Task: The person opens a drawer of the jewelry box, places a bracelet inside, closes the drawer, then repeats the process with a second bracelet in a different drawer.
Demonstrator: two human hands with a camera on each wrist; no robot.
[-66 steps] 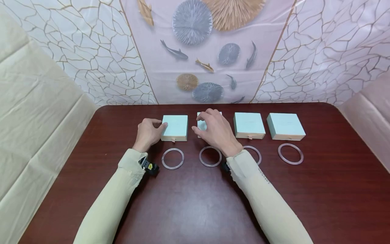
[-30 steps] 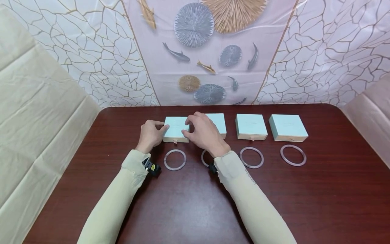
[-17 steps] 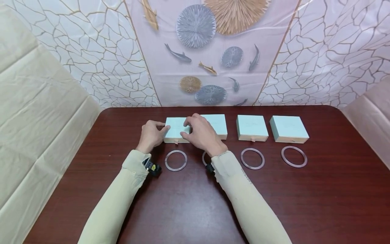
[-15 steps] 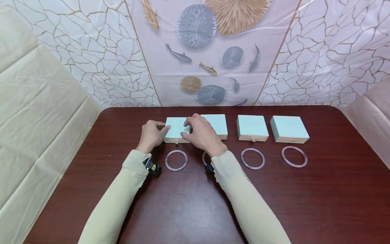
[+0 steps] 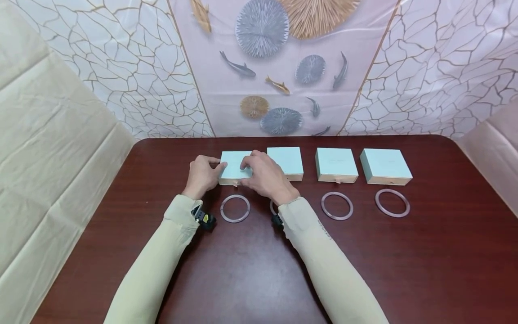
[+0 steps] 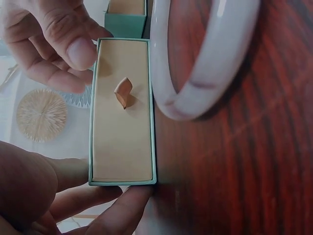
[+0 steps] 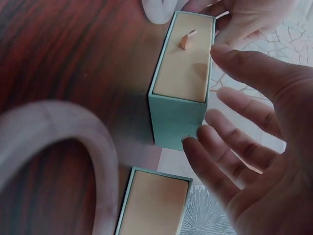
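Cream sleeves adjoin black wrist cameras (the left one yellow-marked).

A: Head view, exposure?
B: Bright, soft, even. Landmark is the leftmost pale mint-green rectangular box. Whitish glare in front of it, on the glossy dark red-brown wooden table.
A: Shadows?
B: Dark, soft-edged, in front of the box, along the inner sides of the left cream fabric sleeve and right cream fabric sleeve.
A: Distortion?
B: Wide-angle. Beige creased cloth panel, far left of the box, slants and stretches.
A: Wrists?
B: Dimmer, hazy. Left: folded tan ribbon tab on the box throws a small shadow. Right: smooth pale lavender bangle, nearer the lens than the box, blurred.
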